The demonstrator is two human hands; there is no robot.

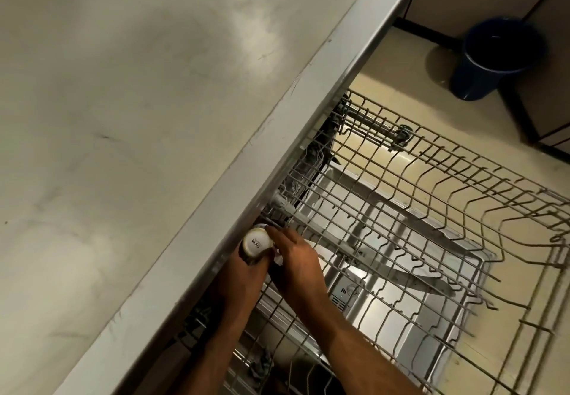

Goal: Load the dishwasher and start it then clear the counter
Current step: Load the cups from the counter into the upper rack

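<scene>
The dishwasher's upper wire rack (438, 197) is pulled out over the open steel door (398, 320). At the rack's near-left corner, tight under the counter edge, my left hand (246, 274) grips a cup (257, 241) turned upside down; its white base has dark lettering. My right hand (297, 260) is right beside it, fingers curled over a white dish (317, 251). The hand hides most of this dish. The rest of the rack looks bare.
A stainless steel counter (129, 135) fills the left and overhangs the dishwasher. A blue bucket (499, 55) stands on the beige floor at the upper right, beside cabinets. Dark items lie in the lower rack (265, 367) at the bottom edge.
</scene>
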